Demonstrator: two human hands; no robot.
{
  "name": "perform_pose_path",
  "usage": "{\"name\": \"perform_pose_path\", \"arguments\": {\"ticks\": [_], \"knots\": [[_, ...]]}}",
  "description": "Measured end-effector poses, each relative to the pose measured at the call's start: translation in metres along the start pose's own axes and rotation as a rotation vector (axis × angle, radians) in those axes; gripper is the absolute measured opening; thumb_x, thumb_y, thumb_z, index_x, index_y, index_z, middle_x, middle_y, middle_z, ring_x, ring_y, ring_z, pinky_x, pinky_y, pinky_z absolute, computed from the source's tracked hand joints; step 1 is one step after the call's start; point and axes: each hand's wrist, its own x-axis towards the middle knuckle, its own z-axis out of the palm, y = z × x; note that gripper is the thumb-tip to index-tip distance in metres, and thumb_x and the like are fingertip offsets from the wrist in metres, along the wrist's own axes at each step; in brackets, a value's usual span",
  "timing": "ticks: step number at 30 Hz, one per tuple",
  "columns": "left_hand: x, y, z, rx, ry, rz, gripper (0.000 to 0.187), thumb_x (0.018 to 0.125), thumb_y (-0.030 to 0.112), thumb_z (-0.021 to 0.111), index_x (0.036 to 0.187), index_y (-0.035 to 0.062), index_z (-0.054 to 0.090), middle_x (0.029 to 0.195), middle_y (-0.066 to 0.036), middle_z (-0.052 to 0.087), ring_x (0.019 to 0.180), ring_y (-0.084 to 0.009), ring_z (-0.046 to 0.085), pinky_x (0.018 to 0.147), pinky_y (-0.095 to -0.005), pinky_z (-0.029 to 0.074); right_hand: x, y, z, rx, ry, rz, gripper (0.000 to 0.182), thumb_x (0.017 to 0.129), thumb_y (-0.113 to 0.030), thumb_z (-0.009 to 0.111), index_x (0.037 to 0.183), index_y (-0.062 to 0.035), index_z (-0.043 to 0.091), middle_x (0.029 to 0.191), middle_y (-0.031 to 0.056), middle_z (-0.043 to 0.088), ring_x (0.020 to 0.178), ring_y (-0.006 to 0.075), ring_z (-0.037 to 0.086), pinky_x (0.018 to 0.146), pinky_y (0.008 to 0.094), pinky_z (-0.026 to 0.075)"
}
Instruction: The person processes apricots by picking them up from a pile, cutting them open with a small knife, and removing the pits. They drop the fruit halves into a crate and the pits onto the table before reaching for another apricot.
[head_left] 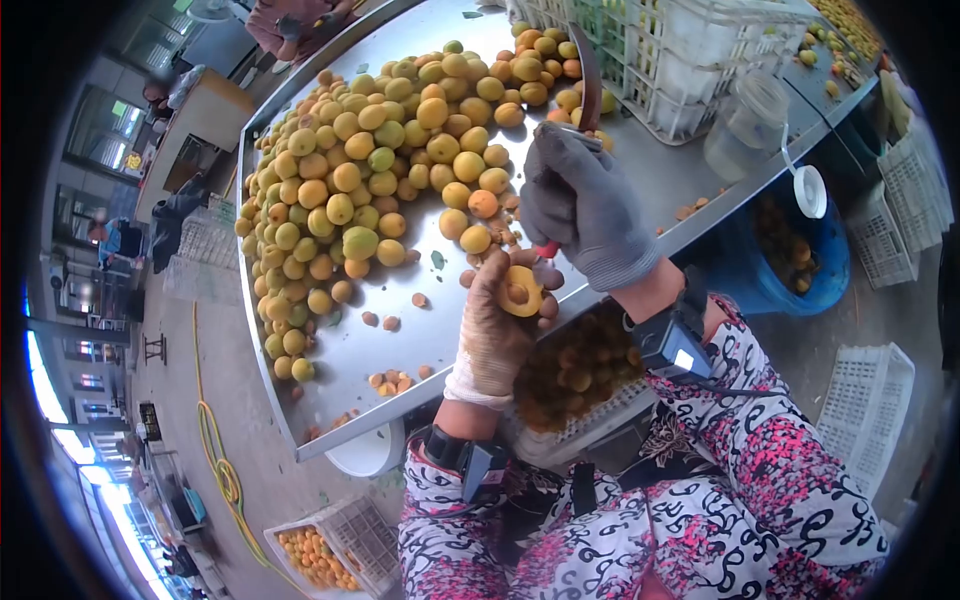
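The steel bench (640,175) fills most of the view and serves as the landmark here. Across its far and left part lies a large heap of whole apricots (370,180), yellow, orange and some green, plainly untouched. Beyond the heap, at the bench's far right corner, stands a white plastic crate (690,60), and just beside that a clear plastic jar (745,125). Below the bench's right edge sits a blue tub (800,250) with dark bits inside, likely pits. Under the near edge, right against the person's lap, a white basket (580,375) holds a fair layer of halved fruit, so a good share seems done, though by the size of the heap much more is left.

Over the near edge of the bench, the right hand (585,205), in a grey glove, is closed around a red-handled knife (585,85), blade pointing up and away. Just below it the left hand (500,320), in a thin worn glove, has its grip closed on an apricot half (522,292), cut face up, pit hollow showing. Scattered brown pits (390,380) lie on the bench near the left hand.
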Motion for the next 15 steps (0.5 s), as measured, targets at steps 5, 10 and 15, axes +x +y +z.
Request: {"name": "perform_pose_path", "arguments": {"ticks": [5, 10, 15], "knots": [[0.003, -0.009, 0.011, -0.028, 0.093, 0.026, 0.031, 0.09, 0.038, 0.056, 0.102, 0.0091, 0.051, 0.087, -0.007, 0.058, 0.074, -0.0177, 0.056, 0.055, -0.0274, 0.04, -0.009, 0.008, 0.016, -0.221, 0.13, -0.091, 0.019, 0.091, -0.025, 0.062, 0.086, -0.0074, 0.058, 0.057, -0.0076, 0.046, 0.047, -0.0003, 0.041, 0.04, 0.0185, 0.031], [0.007, -0.011, 0.008, -0.118, 0.115, 0.067, 0.022, 0.09, 0.025, 0.057, 0.105, 0.009, 0.052, 0.088, -0.004, 0.057, 0.079, -0.0143, 0.057, 0.063, -0.0279, 0.048, -0.014, 0.013, 0.023, -0.278, 0.208, -0.159, 0.019, 0.095, -0.023, 0.055, 0.083, -0.0093, 0.051, 0.059, -0.0055, 0.042, 0.045, 0.0029, 0.036, 0.041, 0.0212, 0.028], [0.003, -0.029, 0.006, 0.649, 0.017, 0.535, 0.027, 0.087, 0.001, 0.055, 0.114, 0.006, 0.051, 0.101, -0.002, 0.055, 0.094, -0.0107, 0.055, 0.078, -0.0302, 0.051, -0.013, 0.032, 0.016, -0.346, 0.257, -0.233, 0.023, 0.087, -0.026, 0.068, 0.086, -0.0048, 0.059, 0.065, -0.006, 0.05, 0.055, 0.0016, 0.045, 0.048, 0.0191, 0.037]]}}
